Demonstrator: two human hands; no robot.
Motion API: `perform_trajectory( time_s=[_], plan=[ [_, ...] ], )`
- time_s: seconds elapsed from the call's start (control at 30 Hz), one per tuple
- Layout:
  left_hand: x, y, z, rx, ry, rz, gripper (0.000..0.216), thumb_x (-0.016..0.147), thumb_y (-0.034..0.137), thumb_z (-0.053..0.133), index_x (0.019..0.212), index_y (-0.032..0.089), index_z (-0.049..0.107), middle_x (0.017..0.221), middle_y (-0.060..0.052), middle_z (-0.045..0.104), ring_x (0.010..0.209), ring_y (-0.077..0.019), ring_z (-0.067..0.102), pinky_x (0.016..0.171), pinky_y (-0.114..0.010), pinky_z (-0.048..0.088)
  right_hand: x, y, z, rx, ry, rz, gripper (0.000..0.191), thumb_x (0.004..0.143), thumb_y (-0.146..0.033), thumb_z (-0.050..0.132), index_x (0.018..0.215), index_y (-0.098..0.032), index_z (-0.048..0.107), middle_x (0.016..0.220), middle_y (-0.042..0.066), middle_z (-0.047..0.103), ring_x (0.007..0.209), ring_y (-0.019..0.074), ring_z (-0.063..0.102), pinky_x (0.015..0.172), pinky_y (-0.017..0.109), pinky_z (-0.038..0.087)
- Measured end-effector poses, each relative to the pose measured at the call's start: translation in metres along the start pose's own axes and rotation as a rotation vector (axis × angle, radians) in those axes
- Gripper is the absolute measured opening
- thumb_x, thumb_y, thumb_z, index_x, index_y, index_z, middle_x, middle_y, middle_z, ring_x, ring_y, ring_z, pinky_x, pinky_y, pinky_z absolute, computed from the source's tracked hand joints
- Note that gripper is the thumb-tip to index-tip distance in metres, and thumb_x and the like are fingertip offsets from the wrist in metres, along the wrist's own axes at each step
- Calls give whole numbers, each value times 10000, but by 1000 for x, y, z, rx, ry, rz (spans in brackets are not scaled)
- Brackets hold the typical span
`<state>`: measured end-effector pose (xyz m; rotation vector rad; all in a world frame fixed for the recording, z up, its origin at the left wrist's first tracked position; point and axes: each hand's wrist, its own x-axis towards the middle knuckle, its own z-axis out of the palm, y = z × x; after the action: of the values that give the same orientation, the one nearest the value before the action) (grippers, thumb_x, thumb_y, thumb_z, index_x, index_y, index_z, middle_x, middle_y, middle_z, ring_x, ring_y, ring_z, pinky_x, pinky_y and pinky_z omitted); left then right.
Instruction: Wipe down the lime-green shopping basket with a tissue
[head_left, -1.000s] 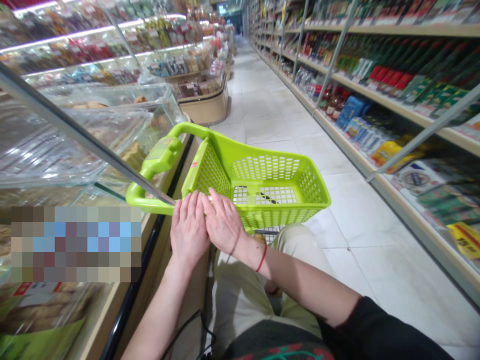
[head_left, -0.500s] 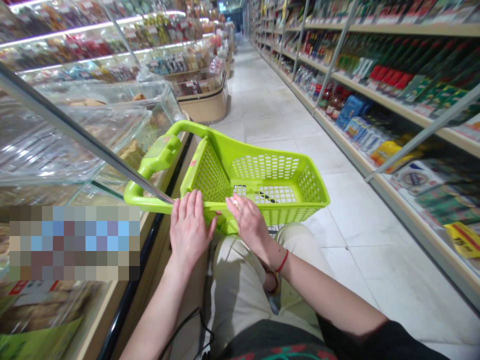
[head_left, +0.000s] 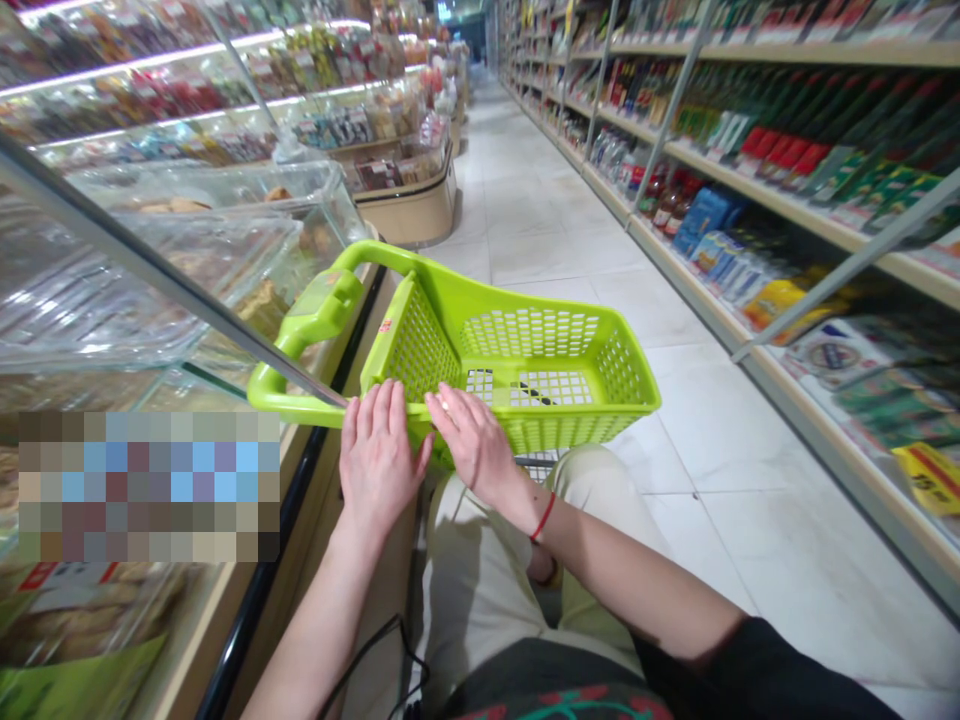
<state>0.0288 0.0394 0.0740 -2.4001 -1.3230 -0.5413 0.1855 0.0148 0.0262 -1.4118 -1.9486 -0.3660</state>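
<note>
A bright green plastic shopping cart (head_left: pixel 555 310) with lattice sides stands crosswise in front of my knees, its handle toward the left. My left hand (head_left: pixel 377 450) holds the cart's near rim, the fingers laid over the edge and the thumb out to the side. Close beside it, my right hand (head_left: pixel 476 440) lies across the same rim with fingers stretched out. A small pale spot shows near its index finger, too small to make out. The undersides of both hands are hidden. On my right wrist sits a red string bracelet (head_left: pixel 543 517).
A metal pole (head_left: pixel 180 270) slants down to the cart at left. Glass-covered food bins (head_left: pixel 247 215) border the left side, with a rounded display stand (head_left: pixel 416 205) beyond. Shelves of packaged goods (head_left: pixel 825 240) line the right. A pale tiled aisle (head_left: pixel 525 200) runs ahead.
My right hand has moved left along the cart's rim, closer to my left hand, and its curled fingers have straightened. My left hand and the cart have stayed where they were.
</note>
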Motion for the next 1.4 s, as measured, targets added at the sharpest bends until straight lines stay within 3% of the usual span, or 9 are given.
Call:
perform_trajectory(
  time_s=[0.23, 0.37, 0.57, 0.8, 0.93, 1.1, 1.23, 1.4],
  plan=[
    [0, 0, 0, -43, -12, -24, 743, 920, 404, 523, 1527, 27, 318, 1540, -232, 434, 1463, -353, 361, 1241, -526, 195, -15, 14, -11, -37, -80, 120, 506, 977, -60, 387, 1457, -153, 518, 1464, 191, 544, 1325, 266, 535, 1116, 462, 461],
    [-1, -1, 1, -65, -11, -29, 752, 911, 389, 521, 1538, 37, 300, 1542, -237, 429, 1474, -357, 346, 1240, -541, 186, 5, -4, -11, 69, -98, 143, 507, 978, -75, 367, 1474, -68, 468, 1459, 217, 545, 1319, 266, 540, 1120, 448, 460],
    [-2, -3, 3, -41, 18, 14, 714, 901, 313, 491, 1545, 76, 296, 1529, -221, 455, 1462, -337, 379, 1238, -523, 205, 31, -28, -4, 100, -111, 113, 474, 990, -101, 410, 1456, -90, 491, 1463, 186, 555, 1309, 235, 562, 1131, 395, 463],
    [0, -1, 1, -17, -3, -11, 729, 929, 403, 496, 1526, 24, 315, 1523, -242, 450, 1453, -360, 380, 1238, -524, 202, 5, 0, -9, 54, -70, 47, 456, 999, -99, 378, 1428, -92, 532, 1440, 189, 575, 1328, 247, 549, 1127, 401, 469],
    [1, 2, -1, -27, -23, -26, 731, 929, 404, 501, 1521, 13, 322, 1531, -243, 440, 1458, -361, 367, 1242, -528, 194, -8, 13, -14, 22, -89, 96, 458, 993, -77, 368, 1415, -67, 545, 1426, 211, 581, 1335, 269, 547, 1118, 414, 480],
    [1, 1, -1, -25, -14, -16, 722, 922, 389, 498, 1511, 5, 338, 1522, -254, 448, 1459, -367, 367, 1237, -535, 203, 8, -5, -15, 84, -101, 96, 479, 980, -66, 373, 1441, -11, 492, 1434, 245, 561, 1356, 273, 529, 1156, 423, 444],
    [0, -2, -1, -25, -2, 13, 688, 910, 320, 476, 1522, 39, 333, 1517, -237, 463, 1453, -352, 385, 1232, -536, 214, 26, -22, -11, 100, -94, 38, 480, 976, -54, 352, 1427, -61, 516, 1451, 206, 561, 1358, 239, 529, 1157, 405, 446],
    [0, -2, 0, -1, -2, 5, 728, 931, 399, 495, 1531, 32, 309, 1523, -242, 452, 1450, -356, 389, 1234, -527, 216, 12, -3, -12, 79, -124, 72, 465, 973, -71, 386, 1410, -73, 544, 1424, 200, 586, 1338, 254, 546, 1134, 407, 470]
  ],
)
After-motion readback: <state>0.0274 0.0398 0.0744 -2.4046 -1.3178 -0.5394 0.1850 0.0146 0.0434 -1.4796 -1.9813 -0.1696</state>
